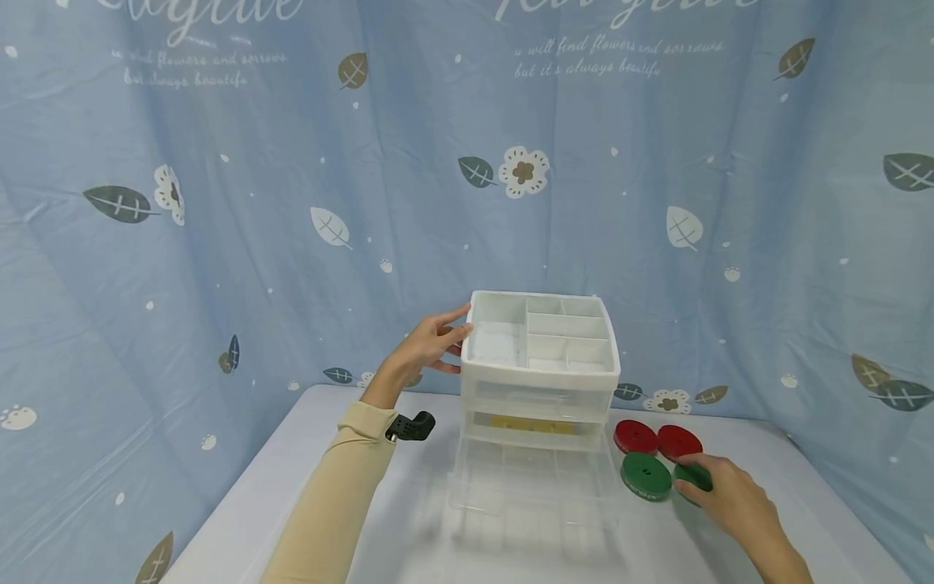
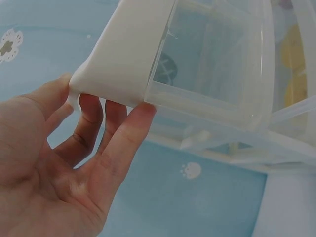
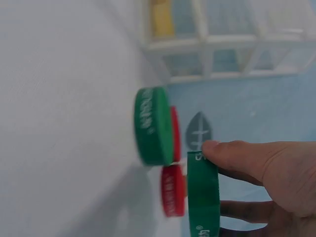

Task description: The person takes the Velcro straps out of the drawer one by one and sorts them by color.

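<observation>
Left hand: holds the upper left edge of the drawer unit, thumb at the rim and fingers bent against the side wall.
Right hand: grips one green roll by its edge, thumb on one side and fingers on the other (the right wrist view shows white lettering along its band).
Drawer unit: stands upright on the bench, left of the rolls, its white top divided into one long compartment and several smaller ones.
Clear drawer: the lowest one, pulled well out toward the person, with see-through walls.
Yellow item: shows through the clear front just above the pulled-out drawer; what it is, I cannot tell.
Other green roll: lies flat on the bench, between the drawer unit and the gripped roll.
Red rolls: two of them, lying flat side by side just behind the green pair.
Bench: white, carrying the unit and the rolls.
Curtain: blue, printed with leaves, flowers and white script, hanging behind the bench.
Sleeve: beige, on the left arm, with a black device at the wrist.
</observation>
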